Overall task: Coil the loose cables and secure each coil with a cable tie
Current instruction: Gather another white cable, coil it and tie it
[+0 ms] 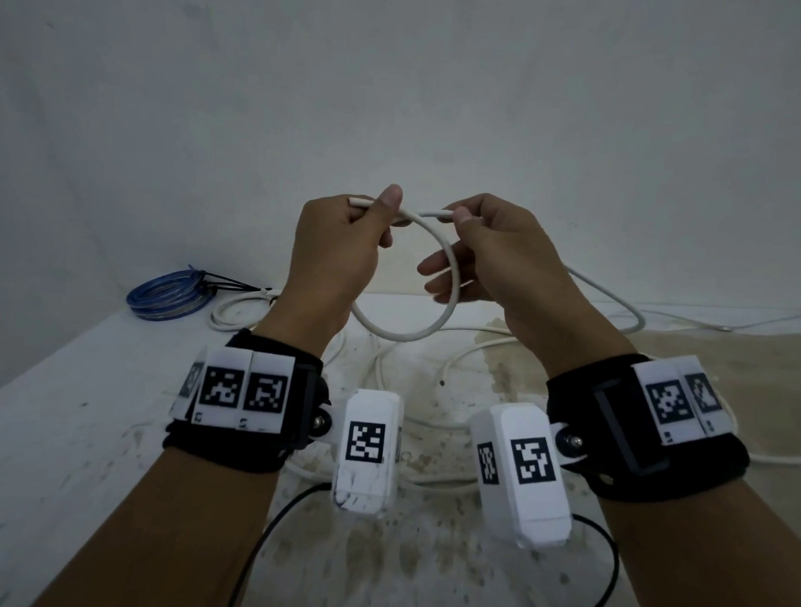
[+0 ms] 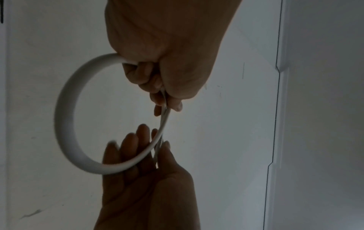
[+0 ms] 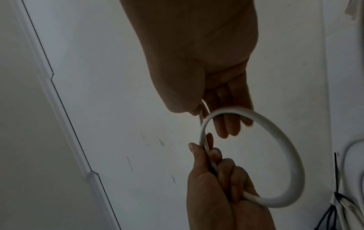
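Nearest, loose white cable (image 1: 435, 422) sprawls over the stained counter (image 1: 90, 428). Above it both hands are raised: the left hand (image 1: 332, 251) grips the white cable's end in curled fingers, thumb on top, while the right hand (image 1: 495, 256) pinches the cable between thumb and forefinger (its other fingers hang loose), so one round loop (image 1: 415, 335) hangs between them. Farther back, by the wall, lies a tied blue coil (image 1: 169, 297) beside a white coil (image 1: 235, 313).

Thick white round cable (image 1: 434, 322) curls in one loop up in the air, its cut end sticking out top-left, the rest trailing loose across the table (image 1: 67, 428). Blue cable coil (image 1: 167, 293), tied, lies far left.
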`<state>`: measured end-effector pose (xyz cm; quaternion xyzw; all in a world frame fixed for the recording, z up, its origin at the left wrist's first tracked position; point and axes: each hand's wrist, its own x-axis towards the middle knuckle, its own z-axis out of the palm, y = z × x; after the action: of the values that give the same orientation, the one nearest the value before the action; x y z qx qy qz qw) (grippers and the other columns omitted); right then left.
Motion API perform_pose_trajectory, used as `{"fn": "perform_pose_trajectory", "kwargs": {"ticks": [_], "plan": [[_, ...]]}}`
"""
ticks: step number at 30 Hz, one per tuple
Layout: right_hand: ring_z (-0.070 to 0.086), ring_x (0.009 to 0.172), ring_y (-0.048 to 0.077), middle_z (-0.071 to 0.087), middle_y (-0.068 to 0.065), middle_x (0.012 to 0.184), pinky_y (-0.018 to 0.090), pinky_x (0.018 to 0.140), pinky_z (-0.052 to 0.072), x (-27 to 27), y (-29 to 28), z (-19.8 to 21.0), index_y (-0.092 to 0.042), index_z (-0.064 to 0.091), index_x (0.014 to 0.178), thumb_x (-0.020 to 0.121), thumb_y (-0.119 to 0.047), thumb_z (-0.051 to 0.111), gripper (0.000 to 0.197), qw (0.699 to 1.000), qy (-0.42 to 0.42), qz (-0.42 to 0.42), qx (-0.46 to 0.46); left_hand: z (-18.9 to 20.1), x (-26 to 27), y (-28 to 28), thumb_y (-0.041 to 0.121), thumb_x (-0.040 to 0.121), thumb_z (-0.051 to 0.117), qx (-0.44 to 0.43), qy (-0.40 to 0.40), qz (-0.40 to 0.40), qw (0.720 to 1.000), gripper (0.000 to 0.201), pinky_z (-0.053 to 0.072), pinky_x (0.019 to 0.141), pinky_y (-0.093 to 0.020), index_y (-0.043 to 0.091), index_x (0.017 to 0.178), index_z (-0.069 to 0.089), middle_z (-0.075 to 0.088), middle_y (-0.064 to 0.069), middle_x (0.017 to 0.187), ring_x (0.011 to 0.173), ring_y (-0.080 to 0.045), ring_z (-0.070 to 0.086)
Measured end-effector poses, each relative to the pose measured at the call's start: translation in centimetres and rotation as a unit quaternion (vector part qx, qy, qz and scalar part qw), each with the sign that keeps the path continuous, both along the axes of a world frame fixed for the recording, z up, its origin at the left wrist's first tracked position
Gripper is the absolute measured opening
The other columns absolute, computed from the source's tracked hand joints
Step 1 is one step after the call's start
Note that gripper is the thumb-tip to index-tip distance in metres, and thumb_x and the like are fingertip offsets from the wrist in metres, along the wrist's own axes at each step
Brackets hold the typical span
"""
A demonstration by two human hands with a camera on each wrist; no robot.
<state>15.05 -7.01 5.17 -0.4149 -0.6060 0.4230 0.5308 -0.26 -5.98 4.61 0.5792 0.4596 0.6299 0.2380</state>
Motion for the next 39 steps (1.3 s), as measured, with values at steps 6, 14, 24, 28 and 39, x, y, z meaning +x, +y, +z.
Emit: {"fn": "perform_pose_trajectory", "kwargs": {"ticks": [6, 14, 24, 28, 39], "plan": [[0.061, 0.067, 0.011, 0.065, -0.009, 0.068, 0.026, 0.066, 0.043, 1.9, 0.4, 0.8, -0.025, 0.067, 0.1, 0.094, -0.041, 0.058, 0.019, 0.907, -0.249, -0.281, 0.19, 0.2, -0.7, -0.2, 0.039, 0.095, 0.06, 0.036, 0.075, 0.04, 0.996, 0.03, 0.037, 0.06, -0.023, 0.024, 0.073, 0.074, 0.056, 0.012, 0.053, 0.047, 0.001, 0.047], [0.069, 0.065, 0.009, 0.073, -0.004, 0.072, 0.031, 0.07, 0.057, 0.7, 0.4, 0.5, -0.017, 0.073, 0.088, 0.093, -0.05, 0.057, 0.037, 0.942, -0.281, -0.059, 0.172, 0.1, 0.9, -0.7, 0.038, 0.097, 0.056, 0.076, 0.156, 0.0, 0.985, 0.047, 0.033, 0.055, -0.022, 0.023, 0.053, 0.054, 0.049, 0.013, 0.043, 0.044, -0.004, 0.043], [0.059, 0.049, 0.013, 0.06, -0.002, 0.052, 0.042, 0.066, 0.062, 1.3, 0.5, 0.3, -0.003, 0.074, 0.085, 0.097, -0.038, 0.058, 0.041, 0.988, -0.13, 0.006, 0.082, -0.3, 1.1, -0.3, 0.036, 0.096, 0.057, 0.038, 0.077, -0.017, 0.996, 0.034, 0.032, 0.053, -0.025, 0.019, 0.072, 0.074, 0.058, 0.005, 0.057, 0.046, -0.004, 0.045], [0.061, 0.051, 0.014, 0.065, 0.0, 0.057, 0.035, 0.064, 0.062, 1.3, 0.5, 0.3, -0.004, 0.073, 0.084, 0.1, -0.032, 0.055, 0.038, 0.993, -0.105, 0.009, 0.062, 0.0, 1.0, -0.6, 0.038, 0.096, 0.057, 0.032, 0.087, -0.021, 0.995, 0.033, 0.036, 0.051, -0.028, 0.026, 0.068, 0.072, 0.064, 0.001, 0.062, 0.047, -0.008, 0.047], [0.06, 0.05, 0.014, 0.062, 0.001, 0.055, 0.035, 0.06, 0.062, 0.8, 0.3, 0.2, -0.006, 0.071, 0.09, 0.096, -0.037, 0.061, 0.032, 0.991, -0.116, 0.009, 0.067, -0.2, 1.4, -0.7, 0.041, 0.095, 0.058, 0.073, 0.132, 0.055, 0.987, 0.039, 0.039, 0.061, -0.023, 0.023, 0.063, 0.069, 0.059, 0.011, 0.052, 0.048, 0.0, 0.052]]}}
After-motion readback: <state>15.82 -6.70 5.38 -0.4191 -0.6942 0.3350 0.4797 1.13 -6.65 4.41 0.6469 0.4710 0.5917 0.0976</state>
